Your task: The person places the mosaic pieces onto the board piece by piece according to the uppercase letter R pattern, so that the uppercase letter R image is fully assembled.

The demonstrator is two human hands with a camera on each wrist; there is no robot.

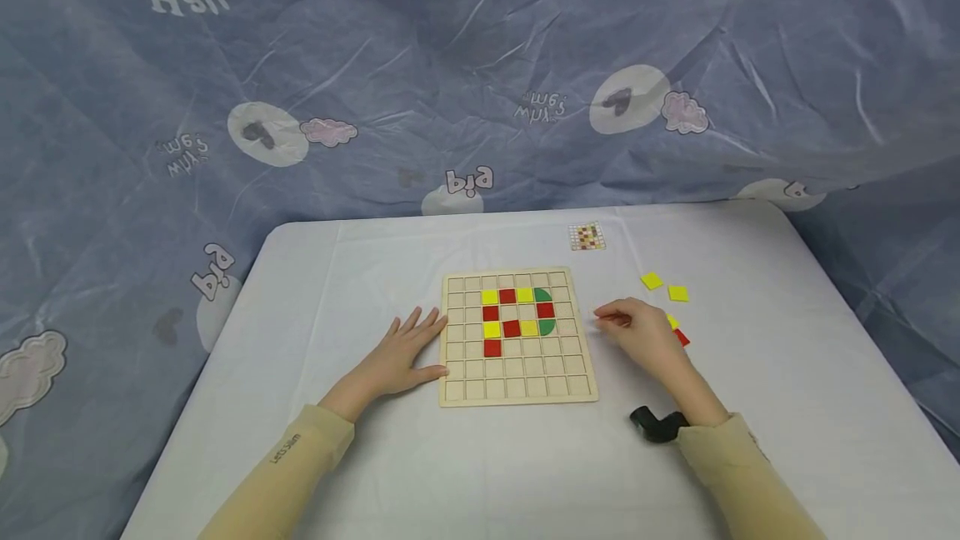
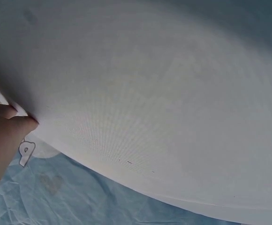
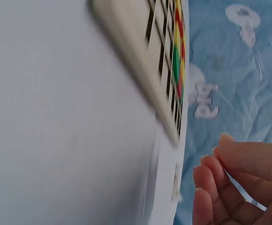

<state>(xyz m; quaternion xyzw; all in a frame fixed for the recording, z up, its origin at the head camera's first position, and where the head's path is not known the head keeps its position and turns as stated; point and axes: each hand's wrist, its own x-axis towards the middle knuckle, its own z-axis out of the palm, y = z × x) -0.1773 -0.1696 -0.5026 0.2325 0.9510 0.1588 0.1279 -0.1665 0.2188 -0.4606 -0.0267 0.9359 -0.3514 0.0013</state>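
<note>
A square wooden grid board [image 1: 517,391] lies flat on the table, with red, yellow and green tiles set in several cells. My left hand [image 1: 397,357] rests with spread, fairly straight fingers at the board's left edge. Off the right edge, my right hand [image 1: 637,332] hovers with thumb and fingers drawn together. In the right wrist view its thumb [image 3: 248,152] meets the curled fingertips; I cannot tell whether something thin is pinched there. Beside that hand lie a red tile [image 1: 682,337] and a yellow tile [image 1: 672,322], partly hidden by it.
Two more yellow tiles, one tile [image 1: 652,281] and another tile [image 1: 678,293], lie farther back on the right. A small pattern card [image 1: 587,237] is behind the board. A black curved object [image 1: 657,426] lies by the right sleeve. Patterned blue cloth [image 1: 450,65] hangs behind the white table.
</note>
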